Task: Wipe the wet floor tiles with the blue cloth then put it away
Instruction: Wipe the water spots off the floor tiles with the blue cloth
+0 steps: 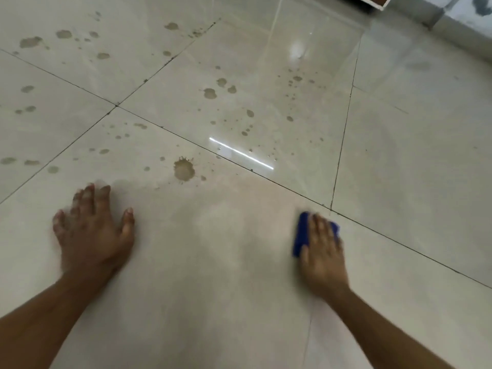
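Right hand presses flat, fingers straight, on the blue cloth against the floor tiles. Left hand rests spread on the floor. Water spots lie beyond.

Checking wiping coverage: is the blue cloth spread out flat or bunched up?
Bunched or folded small. The blue cloth shows only at the edges of the right hand, which presses it flat-fingered on the tile.

open tiles ahead, wall far rt
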